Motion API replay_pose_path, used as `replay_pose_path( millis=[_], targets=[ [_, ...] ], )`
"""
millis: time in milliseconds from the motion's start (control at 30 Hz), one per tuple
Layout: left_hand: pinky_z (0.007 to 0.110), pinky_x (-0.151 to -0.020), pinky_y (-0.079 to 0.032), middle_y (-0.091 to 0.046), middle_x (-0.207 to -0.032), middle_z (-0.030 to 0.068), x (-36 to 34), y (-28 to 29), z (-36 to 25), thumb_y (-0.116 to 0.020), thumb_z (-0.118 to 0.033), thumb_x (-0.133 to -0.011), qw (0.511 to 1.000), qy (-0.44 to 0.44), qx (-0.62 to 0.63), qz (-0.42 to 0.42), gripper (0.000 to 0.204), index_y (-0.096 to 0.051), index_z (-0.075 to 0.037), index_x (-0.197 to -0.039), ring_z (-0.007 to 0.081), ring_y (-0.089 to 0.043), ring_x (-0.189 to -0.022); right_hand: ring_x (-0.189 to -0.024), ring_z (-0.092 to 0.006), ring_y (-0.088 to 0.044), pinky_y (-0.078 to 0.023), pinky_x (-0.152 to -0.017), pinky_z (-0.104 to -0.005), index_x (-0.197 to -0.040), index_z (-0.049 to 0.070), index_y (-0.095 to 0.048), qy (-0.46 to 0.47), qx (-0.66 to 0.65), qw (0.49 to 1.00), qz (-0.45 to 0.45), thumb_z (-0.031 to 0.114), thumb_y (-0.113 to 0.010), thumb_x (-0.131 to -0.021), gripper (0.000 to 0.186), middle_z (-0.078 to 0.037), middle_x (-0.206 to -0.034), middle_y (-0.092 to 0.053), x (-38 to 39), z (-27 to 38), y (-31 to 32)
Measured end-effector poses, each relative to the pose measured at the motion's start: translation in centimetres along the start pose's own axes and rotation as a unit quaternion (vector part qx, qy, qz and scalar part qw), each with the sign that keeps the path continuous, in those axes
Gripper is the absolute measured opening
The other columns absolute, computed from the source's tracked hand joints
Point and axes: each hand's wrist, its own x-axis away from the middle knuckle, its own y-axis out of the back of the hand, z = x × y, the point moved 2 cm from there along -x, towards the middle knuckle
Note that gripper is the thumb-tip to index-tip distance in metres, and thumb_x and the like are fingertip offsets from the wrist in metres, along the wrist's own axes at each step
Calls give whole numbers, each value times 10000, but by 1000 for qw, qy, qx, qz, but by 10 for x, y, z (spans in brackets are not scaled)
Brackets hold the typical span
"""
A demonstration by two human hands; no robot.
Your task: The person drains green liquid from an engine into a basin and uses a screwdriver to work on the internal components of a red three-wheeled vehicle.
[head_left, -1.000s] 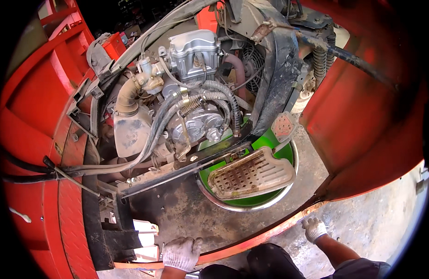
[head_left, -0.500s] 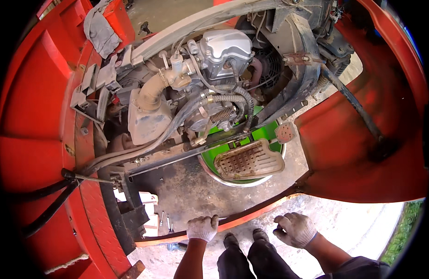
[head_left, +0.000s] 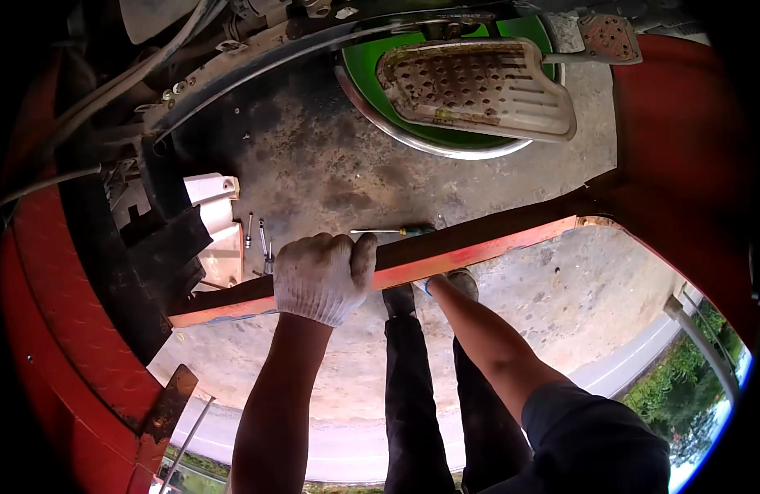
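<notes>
My left hand point(head_left: 320, 276), in a white knit glove, is closed over the orange-red metal edge rail point(head_left: 478, 253) of the vehicle body. My right forearm point(head_left: 487, 329) reaches down to the rail right of it. Only a sliver of that glove with a blue cuff shows below the rail, so its fingers are hidden. Just beyond the rail lies a screwdriver point(head_left: 404, 231) with a dark green handle, on the concrete floor. Several slim metal tools point(head_left: 263, 239) lie left of it, beside a white-and-orange panel or box point(head_left: 219, 222).
A green basin point(head_left: 359, 70) with a pale rim stands on the floor under a rusty ridged footplate point(head_left: 470, 82). A small pedal point(head_left: 610, 39) sits to its right. Black flaps point(head_left: 170, 247) hang at left, near a red body panel point(head_left: 75, 329). My shoes are below the rail.
The view has dropped and come closer to the floor and rail. My left hand stays on the rail. My right hand has moved from the right to below the rail, mostly out of sight.
</notes>
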Motion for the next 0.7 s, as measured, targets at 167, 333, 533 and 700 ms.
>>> replay_pose_path(
  millis=[167,333,533,700],
  targets=[
    [417,-503,-450,-506,-587,94,10,2,7,-659,-161,-901,999,-26,-24,18,171,-637,-110,-739,293,-549,-514,-1346,-416,-493,-474,-1019,-575,-1361,113,-616,103,158,976,-111,366,-665,-939,495,-183,-1412,-552,-50,-7,-6],
    [391,-494,-449,-507,-618,52,12,-7,11,-658,-160,-857,994,-65,-72,45,101,-632,-158,-760,241,-564,-545,-1184,-364,-594,-492,-987,-558,-1285,114,-645,12,301,953,33,307,-663,-907,425,-147,-1208,-634,-92,8,40],
    [401,-489,-479,-580,-573,64,11,-4,8,-646,-205,-855,995,-23,-71,65,179,-630,-163,-682,263,-606,-522,-1107,-370,-610,-496,-966,-559,-1353,102,-632,34,248,963,101,311,-562,-999,416,-139,-1228,-651,-73,2,47],
    [431,-532,-523,-639,-602,75,16,1,10,-628,-236,-862,997,13,-47,58,213,-659,-159,-666,294,-637,-533,-1026,-406,-612,-510,-899,-561,-1390,101,-610,-31,29,999,5,323,-548,-1028,429,-158,-1206,-652,-44,-32,13]
  ],
)
